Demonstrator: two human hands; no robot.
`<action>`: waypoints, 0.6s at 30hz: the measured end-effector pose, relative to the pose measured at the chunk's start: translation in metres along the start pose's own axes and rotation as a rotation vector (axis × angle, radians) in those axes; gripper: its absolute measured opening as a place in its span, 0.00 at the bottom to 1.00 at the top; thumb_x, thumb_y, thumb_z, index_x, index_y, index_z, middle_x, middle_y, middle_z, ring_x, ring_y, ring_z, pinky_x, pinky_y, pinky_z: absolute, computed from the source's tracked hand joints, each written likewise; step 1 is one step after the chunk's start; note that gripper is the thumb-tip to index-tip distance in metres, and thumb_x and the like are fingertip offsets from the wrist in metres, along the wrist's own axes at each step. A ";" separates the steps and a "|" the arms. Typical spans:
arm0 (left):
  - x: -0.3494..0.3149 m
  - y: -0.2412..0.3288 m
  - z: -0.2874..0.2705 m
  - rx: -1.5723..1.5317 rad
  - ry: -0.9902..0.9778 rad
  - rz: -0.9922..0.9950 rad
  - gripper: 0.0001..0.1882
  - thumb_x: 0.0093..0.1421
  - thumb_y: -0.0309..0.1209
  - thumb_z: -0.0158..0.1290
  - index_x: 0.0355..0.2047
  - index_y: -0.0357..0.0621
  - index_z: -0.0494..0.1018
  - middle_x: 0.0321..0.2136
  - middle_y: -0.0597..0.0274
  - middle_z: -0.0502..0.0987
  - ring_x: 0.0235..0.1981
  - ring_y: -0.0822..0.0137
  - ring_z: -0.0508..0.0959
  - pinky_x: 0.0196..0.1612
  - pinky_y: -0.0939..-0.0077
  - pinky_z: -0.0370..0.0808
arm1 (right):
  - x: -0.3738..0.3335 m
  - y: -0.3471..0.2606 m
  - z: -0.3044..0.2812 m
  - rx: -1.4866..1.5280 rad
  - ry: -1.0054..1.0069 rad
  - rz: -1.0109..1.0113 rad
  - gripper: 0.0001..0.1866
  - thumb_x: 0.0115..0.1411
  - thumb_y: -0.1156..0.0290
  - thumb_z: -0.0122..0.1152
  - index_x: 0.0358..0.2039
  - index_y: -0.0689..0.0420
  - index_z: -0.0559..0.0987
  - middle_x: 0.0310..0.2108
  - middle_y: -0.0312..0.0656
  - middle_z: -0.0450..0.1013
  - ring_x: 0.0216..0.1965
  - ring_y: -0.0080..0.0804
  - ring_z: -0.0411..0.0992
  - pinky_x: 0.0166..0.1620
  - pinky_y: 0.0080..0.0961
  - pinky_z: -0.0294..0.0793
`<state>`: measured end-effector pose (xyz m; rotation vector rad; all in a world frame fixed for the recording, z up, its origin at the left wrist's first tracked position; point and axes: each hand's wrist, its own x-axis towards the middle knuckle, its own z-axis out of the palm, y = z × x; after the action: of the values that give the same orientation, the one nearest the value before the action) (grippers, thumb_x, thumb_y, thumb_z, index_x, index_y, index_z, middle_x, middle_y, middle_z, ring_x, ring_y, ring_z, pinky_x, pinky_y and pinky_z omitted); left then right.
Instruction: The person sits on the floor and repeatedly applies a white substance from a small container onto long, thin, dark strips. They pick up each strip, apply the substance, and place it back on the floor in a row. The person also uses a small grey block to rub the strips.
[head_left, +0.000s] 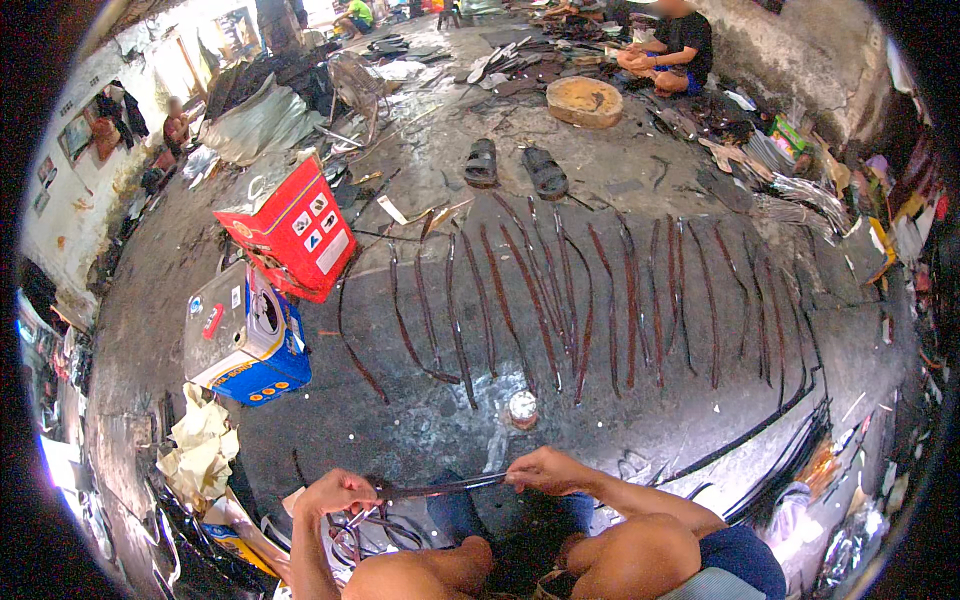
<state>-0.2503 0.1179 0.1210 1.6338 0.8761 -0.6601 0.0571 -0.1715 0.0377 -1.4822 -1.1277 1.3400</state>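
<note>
Stretched near-straight between the two hands, there was the strip (pixel 445 487), dark and glossy! The left hand (pixel 338 492) had one end in a closed pinch, the right hand (pixel 545 470) the other, just as tight. The step looked like drawing one strip straight; the next move seemed to call for both pinches firm, no kinks. Just beyond the grip stood a pot (pixel 523 408); past that, a row of strips (pixel 555 300); off left, a blue can (pixel 250 340).
</note>
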 end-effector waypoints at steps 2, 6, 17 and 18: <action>0.003 0.007 0.001 0.278 -0.118 -0.094 0.12 0.59 0.34 0.61 0.37 0.38 0.82 0.29 0.60 0.82 0.29 0.71 0.80 0.30 0.74 0.76 | 0.006 0.004 0.009 -0.113 -0.037 -0.051 0.16 0.66 0.58 0.58 0.35 0.58 0.83 0.24 0.38 0.78 0.27 0.26 0.75 0.33 0.29 0.73; 0.035 0.069 0.072 0.836 0.155 0.369 0.17 0.61 0.32 0.59 0.48 0.36 0.77 0.44 0.53 0.80 0.46 0.68 0.80 0.39 0.69 0.79 | 0.017 0.011 0.026 -0.192 -0.035 -0.009 0.18 0.64 0.55 0.59 0.32 0.59 0.83 0.20 0.37 0.76 0.22 0.26 0.73 0.29 0.29 0.72; 0.139 0.045 0.149 -0.126 0.101 0.376 0.09 0.60 0.32 0.59 0.34 0.38 0.80 0.23 0.65 0.80 0.21 0.74 0.77 0.28 0.76 0.75 | 0.001 0.044 -0.001 0.151 0.360 0.458 0.19 0.53 0.54 0.73 0.28 0.59 0.81 0.19 0.36 0.73 0.23 0.26 0.71 0.27 0.30 0.70; 0.140 0.042 0.146 -0.101 0.197 0.398 0.08 0.59 0.31 0.59 0.31 0.39 0.81 0.21 0.66 0.79 0.20 0.74 0.76 0.26 0.76 0.74 | 0.001 0.051 -0.004 -0.002 0.515 0.465 0.21 0.51 0.54 0.75 0.32 0.59 0.81 0.22 0.38 0.74 0.26 0.28 0.72 0.29 0.30 0.72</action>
<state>-0.1319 -0.0002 -0.0009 1.7348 0.6804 -0.1785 0.0657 -0.1841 -0.0113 -2.0216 -0.4704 1.1388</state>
